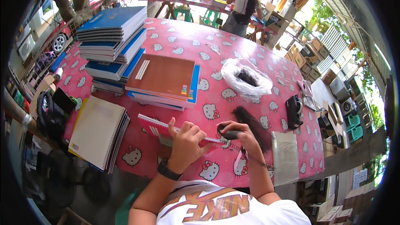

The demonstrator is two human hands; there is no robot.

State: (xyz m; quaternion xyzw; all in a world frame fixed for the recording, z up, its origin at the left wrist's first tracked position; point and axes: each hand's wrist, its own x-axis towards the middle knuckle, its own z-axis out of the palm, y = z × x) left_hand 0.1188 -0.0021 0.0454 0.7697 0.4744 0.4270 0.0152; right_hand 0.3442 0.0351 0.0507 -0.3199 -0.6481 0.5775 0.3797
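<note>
I am wearing a black band (168, 170) on my left wrist. My left hand (187, 139) is pinching a spiral notebook (155, 126), fingers curled over it; the notebook is standing on edge, tilted, at the near side of the pink table (287, 58). My right hand (245, 136) is closing around a dark rounded tool (230, 133) at the notebook's right end, and a thin dark coil (255, 157) is trailing below it toward a clear plastic sheet (285, 158). To my left, cream-covered notebooks (98, 127) are lying stacked. A dark bundle of coils (255, 127) is resting just beyond my right hand. Farther out, a brown-topped stack (162, 75) is sitting left of a clear plastic bag (246, 79). A tall blue-topped stack (112, 23) is rising behind, and beyond the table a person (241, 10) is standing.
</note>
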